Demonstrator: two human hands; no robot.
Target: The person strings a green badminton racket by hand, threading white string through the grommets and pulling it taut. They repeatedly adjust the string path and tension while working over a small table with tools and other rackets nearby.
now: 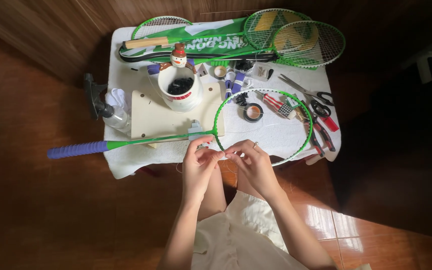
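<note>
1. Head view: near frame centre we see the left hand [199, 161] and right hand [252, 161] meeting at the lower rim of an unstrung green racket [216, 121], which lies across the counter [126, 162].
2. Both hands' fingers are pinched together on the frame edge; whether they clamp a thin string we cannot tell.
3. Its purple grip [76, 149] points toward the left of the frame.
4. Upper centre stands a snowman mug [180, 86]; at right lie scissors [308, 93] and red pliers [324, 131].

mug [180, 90] on board [151, 117], tape roll [252, 112] inside racket frame [303, 107], scissors [306, 90] to its right.
</note>
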